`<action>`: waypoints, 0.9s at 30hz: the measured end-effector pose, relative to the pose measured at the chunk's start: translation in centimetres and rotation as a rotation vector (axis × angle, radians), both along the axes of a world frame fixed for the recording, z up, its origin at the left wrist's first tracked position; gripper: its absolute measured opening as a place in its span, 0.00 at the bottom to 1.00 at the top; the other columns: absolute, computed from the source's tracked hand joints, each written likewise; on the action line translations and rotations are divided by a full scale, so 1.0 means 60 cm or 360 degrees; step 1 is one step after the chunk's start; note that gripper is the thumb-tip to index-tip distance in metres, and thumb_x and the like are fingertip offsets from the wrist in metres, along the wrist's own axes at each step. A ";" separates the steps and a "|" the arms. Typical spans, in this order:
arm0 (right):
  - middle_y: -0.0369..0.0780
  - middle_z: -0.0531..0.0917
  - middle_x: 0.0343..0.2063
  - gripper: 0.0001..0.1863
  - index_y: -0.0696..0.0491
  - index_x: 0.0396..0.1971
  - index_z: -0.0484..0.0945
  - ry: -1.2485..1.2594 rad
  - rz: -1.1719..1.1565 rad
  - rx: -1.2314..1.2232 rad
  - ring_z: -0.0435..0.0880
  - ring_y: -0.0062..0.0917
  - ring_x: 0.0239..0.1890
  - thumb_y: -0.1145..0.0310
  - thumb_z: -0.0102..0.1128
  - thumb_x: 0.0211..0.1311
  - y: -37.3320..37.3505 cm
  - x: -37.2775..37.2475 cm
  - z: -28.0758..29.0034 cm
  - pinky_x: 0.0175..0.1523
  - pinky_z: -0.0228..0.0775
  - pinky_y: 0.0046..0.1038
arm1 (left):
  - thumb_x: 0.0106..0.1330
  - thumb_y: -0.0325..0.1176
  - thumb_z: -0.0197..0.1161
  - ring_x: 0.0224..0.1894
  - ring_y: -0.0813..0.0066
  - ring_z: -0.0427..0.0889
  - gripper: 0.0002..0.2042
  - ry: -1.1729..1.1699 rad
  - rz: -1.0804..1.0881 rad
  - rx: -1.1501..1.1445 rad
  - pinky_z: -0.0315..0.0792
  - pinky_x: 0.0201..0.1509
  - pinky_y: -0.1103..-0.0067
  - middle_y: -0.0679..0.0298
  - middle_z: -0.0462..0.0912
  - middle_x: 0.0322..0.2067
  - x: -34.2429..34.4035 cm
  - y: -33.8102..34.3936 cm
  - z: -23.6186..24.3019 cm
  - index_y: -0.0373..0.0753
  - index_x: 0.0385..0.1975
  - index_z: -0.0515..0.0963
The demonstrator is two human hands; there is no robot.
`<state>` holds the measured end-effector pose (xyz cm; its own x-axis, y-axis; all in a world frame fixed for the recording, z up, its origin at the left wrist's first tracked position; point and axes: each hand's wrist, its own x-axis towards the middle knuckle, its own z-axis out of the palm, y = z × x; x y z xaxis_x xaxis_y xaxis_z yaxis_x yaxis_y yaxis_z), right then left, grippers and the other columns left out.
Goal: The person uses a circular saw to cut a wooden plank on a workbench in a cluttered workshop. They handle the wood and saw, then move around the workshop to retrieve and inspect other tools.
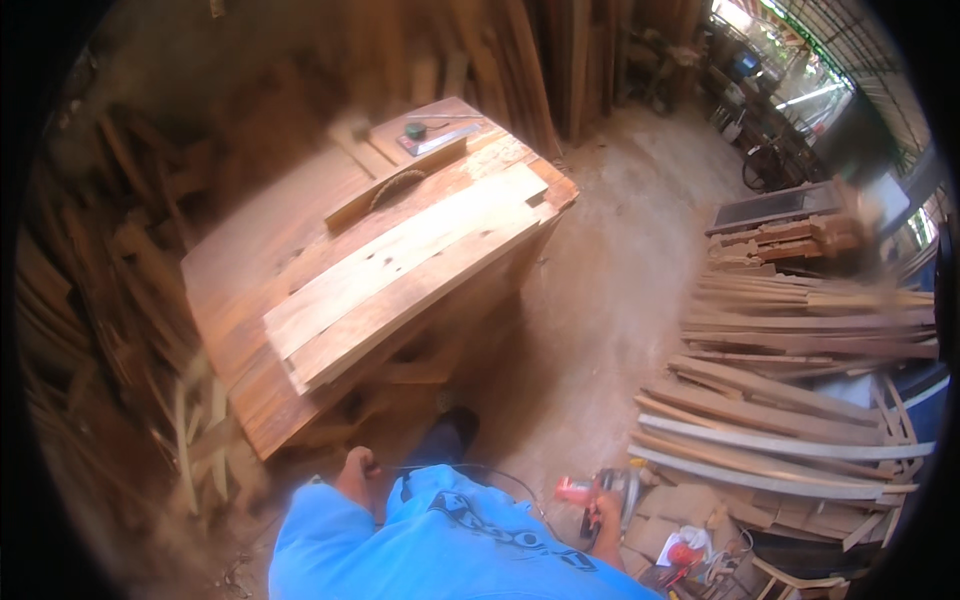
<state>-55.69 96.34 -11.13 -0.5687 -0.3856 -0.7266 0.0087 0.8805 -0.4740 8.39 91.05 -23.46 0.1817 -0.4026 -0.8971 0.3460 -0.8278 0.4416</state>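
Observation:
Low on the right, my right hand (606, 512) is closed around the handle of a red-and-grey corded power tool (577, 491); blur hides its exact kind. My left hand (360, 464) is closed beside my body, with a thin dark power cord (500, 473) running from it toward the tool. Ahead of me stands a wooden saw table (235, 300), both hands apart from it. Pale planks (400, 262) lie side by side along its near edge. Behind them a round saw blade (398, 190) rises next to a wooden fence (345, 212).
On the table's far end lie a square (440, 140) and a small green-and-black item (415, 130). Offcuts (195, 440) crowd the left side. Long boards (780, 322) are stacked at right. Red tools (684, 553) and cords lie at lower right. Dusty floor (610, 260) runs between.

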 end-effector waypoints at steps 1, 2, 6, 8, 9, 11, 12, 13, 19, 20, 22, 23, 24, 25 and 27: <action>0.40 0.76 0.12 0.16 0.54 0.17 0.76 0.0047 -0.0011 -0.0171 0.72 0.28 0.09 0.62 0.68 0.60 -0.063 -0.017 0.029 0.11 0.66 0.36 | 0.60 0.34 0.59 0.30 0.60 0.85 0.07 0.0189 0.0186 -0.0348 0.82 0.38 0.58 0.58 0.85 0.38 -0.018 -0.013 -0.001 0.44 0.37 0.80; 0.39 0.76 0.12 0.16 0.55 0.18 0.76 -0.0020 -0.0062 -0.0305 0.73 0.27 0.09 0.62 0.69 0.59 -0.129 -0.029 0.063 0.12 0.66 0.34 | 0.59 0.34 0.59 0.30 0.60 0.85 0.08 0.0186 0.0084 -0.0239 0.81 0.37 0.58 0.57 0.85 0.38 -0.037 -0.042 -0.006 0.44 0.37 0.80; 0.37 0.77 0.13 0.13 0.56 0.23 0.80 -0.0356 -0.0127 -0.0812 0.75 0.24 0.13 0.63 0.70 0.59 -0.386 -0.016 0.220 0.17 0.68 0.27 | 0.59 0.35 0.58 0.28 0.61 0.84 0.09 0.0208 -0.0277 0.0152 0.80 0.35 0.58 0.55 0.84 0.37 -0.128 -0.182 -0.028 0.43 0.37 0.79; 0.36 0.75 0.14 0.09 0.55 0.24 0.78 -0.0243 -0.0061 -0.0883 0.75 0.22 0.13 0.67 0.67 0.58 -0.510 0.012 0.291 0.17 0.68 0.27 | 0.61 0.36 0.57 0.27 0.60 0.83 0.09 0.0293 -0.0311 0.0297 0.79 0.34 0.58 0.55 0.84 0.36 -0.184 -0.256 -0.039 0.43 0.38 0.79; 0.37 0.76 0.14 0.10 0.55 0.24 0.78 -0.0311 -0.0039 -0.0949 0.75 0.22 0.14 0.66 0.67 0.58 -0.572 0.032 0.323 0.18 0.68 0.26 | 0.61 0.36 0.57 0.27 0.60 0.83 0.09 0.0180 -0.0332 0.0324 0.79 0.34 0.57 0.55 0.84 0.35 -0.202 -0.292 -0.040 0.42 0.38 0.79; 0.37 0.77 0.14 0.10 0.56 0.25 0.79 -0.0355 0.0086 -0.1069 0.76 0.22 0.15 0.66 0.67 0.58 -0.678 0.066 0.385 0.21 0.69 0.25 | 0.63 0.37 0.56 0.26 0.60 0.83 0.10 0.0139 -0.0300 0.0423 0.79 0.33 0.57 0.55 0.83 0.35 -0.237 -0.343 -0.039 0.42 0.39 0.78; 0.37 0.77 0.15 0.10 0.57 0.26 0.79 -0.0343 0.0203 -0.1119 0.76 0.21 0.15 0.66 0.67 0.58 -0.728 0.084 0.409 0.21 0.69 0.25 | 0.64 0.38 0.56 0.26 0.60 0.83 0.10 0.0115 -0.0270 0.0472 0.79 0.33 0.56 0.55 0.83 0.34 -0.246 -0.357 -0.037 0.42 0.40 0.78; 0.37 0.77 0.15 0.10 0.57 0.26 0.80 -0.0275 0.0323 -0.1140 0.76 0.21 0.16 0.66 0.67 0.58 -0.778 0.099 0.433 0.22 0.69 0.24 | 0.65 0.38 0.55 0.25 0.60 0.83 0.10 0.0095 -0.0230 0.0517 0.79 0.33 0.56 0.55 0.83 0.34 -0.251 -0.366 -0.034 0.42 0.40 0.78; 0.34 0.81 0.20 0.07 0.56 0.30 0.81 -0.0475 0.0965 -0.1311 0.76 0.16 0.18 0.68 0.66 0.61 -1.079 0.151 0.509 0.25 0.68 0.20 | 0.69 0.41 0.53 0.23 0.60 0.83 0.12 0.0065 0.0062 0.0847 0.78 0.31 0.54 0.55 0.83 0.32 -0.256 -0.346 -0.023 0.41 0.42 0.77; 0.33 0.80 0.20 0.07 0.55 0.30 0.80 -0.0539 0.1058 -0.1337 0.76 0.15 0.19 0.68 0.67 0.61 -1.129 0.162 0.503 0.25 0.67 0.19 | 0.70 0.41 0.53 0.23 0.60 0.83 0.12 0.0079 0.0094 0.0915 0.78 0.30 0.54 0.55 0.83 0.32 -0.268 -0.342 -0.022 0.41 0.43 0.77; 0.33 0.80 0.20 0.07 0.55 0.29 0.79 -0.0574 0.1209 -0.1292 0.76 0.15 0.18 0.68 0.67 0.61 -1.221 0.183 0.485 0.25 0.67 0.20 | 0.71 0.42 0.52 0.22 0.60 0.82 0.13 0.0112 0.0164 0.1018 0.78 0.30 0.53 0.55 0.83 0.31 -0.314 -0.343 -0.016 0.40 0.43 0.77; 0.33 0.79 0.19 0.07 0.55 0.29 0.78 -0.0651 0.1255 -0.1284 0.76 0.16 0.17 0.68 0.66 0.61 -1.263 0.199 0.471 0.24 0.67 0.21 | 0.72 0.44 0.52 0.23 0.60 0.83 0.14 0.0129 0.0163 0.1062 0.78 0.31 0.53 0.55 0.83 0.32 -0.343 -0.354 -0.013 0.40 0.43 0.77; 0.33 0.78 0.18 0.07 0.55 0.28 0.78 -0.0760 0.1315 -0.1274 0.75 0.16 0.17 0.69 0.66 0.61 -1.298 0.211 0.460 0.24 0.67 0.21 | 0.71 0.47 0.54 0.23 0.63 0.82 0.15 0.0035 0.0402 0.0934 0.78 0.29 0.60 0.57 0.82 0.30 -0.390 -0.358 -0.003 0.43 0.43 0.78; 0.34 0.77 0.16 0.07 0.55 0.27 0.77 -0.0776 0.1434 -0.1180 0.74 0.16 0.15 0.69 0.66 0.60 -1.335 0.223 0.455 0.23 0.68 0.23 | 0.71 0.49 0.56 0.24 0.66 0.82 0.15 -0.0085 0.0652 0.0798 0.77 0.27 0.66 0.59 0.82 0.29 -0.440 -0.366 0.011 0.45 0.42 0.78; 0.34 0.76 0.15 0.08 0.55 0.27 0.76 -0.0880 0.1485 -0.1141 0.73 0.17 0.14 0.69 0.65 0.60 -1.384 0.245 0.443 0.21 0.67 0.23 | 0.70 0.54 0.59 0.24 0.67 0.82 0.18 -0.0196 0.1156 0.0534 0.77 0.25 0.70 0.60 0.81 0.26 -0.515 -0.404 0.046 0.44 0.42 0.78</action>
